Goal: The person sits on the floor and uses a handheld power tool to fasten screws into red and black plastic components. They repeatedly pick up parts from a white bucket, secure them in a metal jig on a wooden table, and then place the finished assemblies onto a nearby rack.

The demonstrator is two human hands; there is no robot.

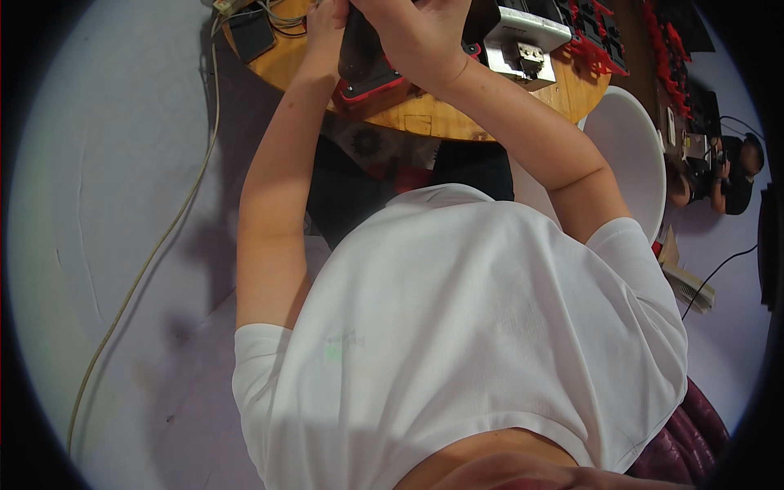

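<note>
Both hands reach to the far edge of the head view, over a round wooden table (441,121). My left hand (325,23) is beside a dark, smooth piece (359,47), whose kind I cannot make out. My right hand (426,39) lies across the other side of that piece. The top of the picture cuts off most fingers of both hands, so their grip does not show. Just below the dark piece, a red and black case-like thing (371,96) rests at the table's near edge, partly covered.
Right of my hands stands a silver metal block (531,37) with a small fitting. Red and black parts (596,49) lie beyond it. A dark flat box (251,37) and cables are at left. A white bin (633,139) stands beside the table. Another person (739,171) sits far right.
</note>
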